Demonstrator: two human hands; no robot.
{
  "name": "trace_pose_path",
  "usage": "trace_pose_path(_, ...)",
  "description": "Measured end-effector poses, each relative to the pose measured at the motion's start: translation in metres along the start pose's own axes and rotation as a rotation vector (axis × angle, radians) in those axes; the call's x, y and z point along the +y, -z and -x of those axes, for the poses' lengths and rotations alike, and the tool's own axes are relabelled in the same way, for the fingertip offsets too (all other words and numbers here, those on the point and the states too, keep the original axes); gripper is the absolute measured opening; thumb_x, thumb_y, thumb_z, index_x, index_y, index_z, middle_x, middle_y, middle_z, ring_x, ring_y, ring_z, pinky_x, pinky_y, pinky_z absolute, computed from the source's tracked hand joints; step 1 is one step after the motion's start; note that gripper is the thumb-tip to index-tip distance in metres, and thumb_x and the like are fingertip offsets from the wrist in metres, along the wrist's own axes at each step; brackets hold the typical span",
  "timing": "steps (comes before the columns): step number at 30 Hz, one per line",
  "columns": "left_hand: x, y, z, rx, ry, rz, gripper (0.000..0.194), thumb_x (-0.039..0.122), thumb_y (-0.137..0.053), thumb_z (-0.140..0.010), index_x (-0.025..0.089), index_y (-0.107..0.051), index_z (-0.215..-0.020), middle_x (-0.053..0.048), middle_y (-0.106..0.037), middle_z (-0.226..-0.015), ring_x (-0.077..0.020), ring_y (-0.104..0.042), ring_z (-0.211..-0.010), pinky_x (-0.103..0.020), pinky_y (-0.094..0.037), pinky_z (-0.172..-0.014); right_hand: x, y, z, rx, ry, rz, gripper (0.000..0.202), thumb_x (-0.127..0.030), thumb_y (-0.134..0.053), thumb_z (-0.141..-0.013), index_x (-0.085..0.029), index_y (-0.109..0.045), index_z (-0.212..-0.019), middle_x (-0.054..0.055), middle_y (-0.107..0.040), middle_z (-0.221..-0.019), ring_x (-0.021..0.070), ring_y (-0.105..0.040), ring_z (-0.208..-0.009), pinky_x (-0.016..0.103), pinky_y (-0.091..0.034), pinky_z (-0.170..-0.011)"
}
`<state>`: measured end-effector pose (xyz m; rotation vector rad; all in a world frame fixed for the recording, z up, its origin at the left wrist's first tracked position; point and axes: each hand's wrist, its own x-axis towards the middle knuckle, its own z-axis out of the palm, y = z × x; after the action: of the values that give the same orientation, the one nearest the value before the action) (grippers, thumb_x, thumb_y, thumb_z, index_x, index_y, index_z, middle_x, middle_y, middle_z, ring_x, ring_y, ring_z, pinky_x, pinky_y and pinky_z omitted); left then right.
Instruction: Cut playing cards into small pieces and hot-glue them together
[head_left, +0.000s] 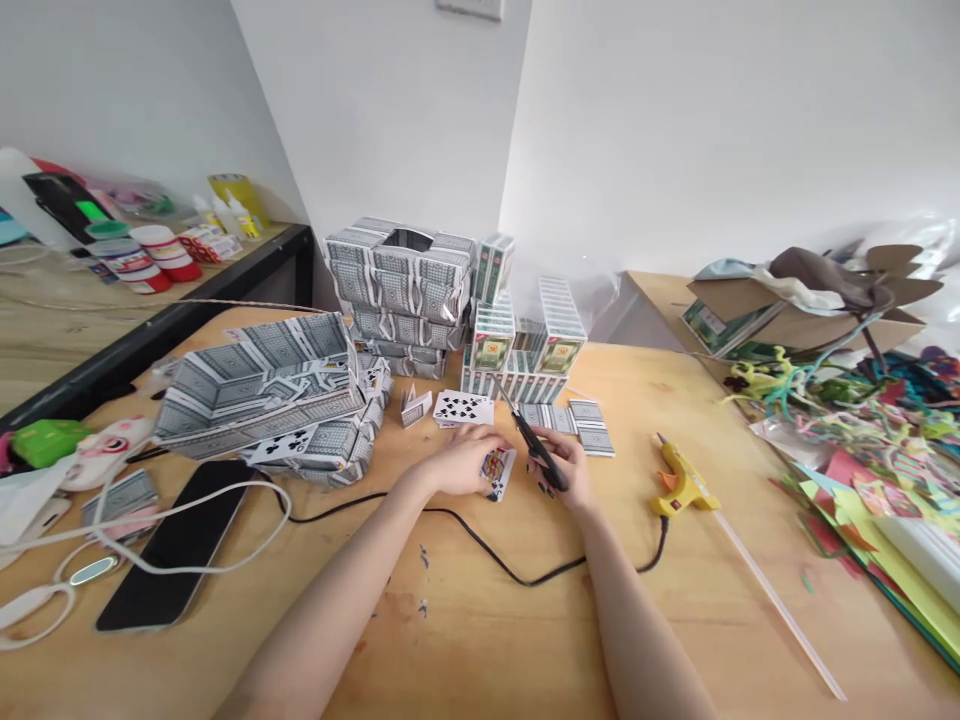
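My left hand (466,460) is closed on a face playing card (501,472), holding it low over the table. In my right hand (568,468) is a pair of scissors (541,452) with black handles, its blades pointing up and away to the left. A spade card (463,408) lies face up on others just beyond my left hand. Close by stands a small folded card piece (415,406). Beyond my right hand, patterned card backs (592,428) lie flat. My left fingertips are partly hidden.
A yellow glue gun (681,482) with a long glue stick lies right, its black cord crossing the table. Left are a card-built tray (259,385) holding cards and a black phone (176,550). Boxed card packs (559,330) stand behind, beside stacked card-built boxes (397,285).
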<state>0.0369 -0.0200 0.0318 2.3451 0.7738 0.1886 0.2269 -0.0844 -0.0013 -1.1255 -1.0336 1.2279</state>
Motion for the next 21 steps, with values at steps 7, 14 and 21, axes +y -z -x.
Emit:
trace_pose_path(7, -0.016, -0.007, 0.000, 0.015, 0.067, 0.036, 0.068, 0.019, -0.073, -0.052, 0.023, -0.049, -0.115, -0.006, -0.043, -0.120, -0.0263, -0.037, -0.115, -0.038, -0.030, -0.099, 0.003, 0.000, 0.007, 0.121, 0.203, 0.552, 0.039, -0.027, -0.057, -0.071, -0.017, -0.055, -0.108, -0.003, -0.053, -0.053, 0.0115, -0.047, -0.045, 0.023, -0.038, -0.043)
trace_pose_path(14, -0.022, -0.010, -0.003, 0.042, 0.119, 0.065, 0.047, 0.026, -0.073, -0.054, 0.022, -0.058, -0.098, -0.004, -0.049, -0.104, -0.0251, -0.042, -0.105, -0.037, -0.035, -0.092, 0.005, 0.009, 0.009, 0.255, 0.372, 1.151, 0.044, -0.023, -0.049, -0.071, -0.020, -0.054, -0.115, 0.006, -0.066, -0.091, 0.0207, -0.059, -0.076, 0.032, -0.048, -0.068)
trace_pose_path(21, -0.021, -0.003, 0.002, 0.002, 0.055, 0.122, 0.065, 0.035, -0.076, -0.050, 0.025, -0.052, -0.109, -0.005, -0.042, -0.114, -0.0257, -0.037, -0.113, -0.038, -0.031, -0.096, 0.013, 0.020, 0.003, 0.392, 0.487, 1.312, 0.050, -0.008, -0.044, -0.066, -0.018, -0.057, -0.113, 0.008, -0.063, -0.088, 0.0261, -0.049, -0.090, 0.043, -0.043, -0.080)
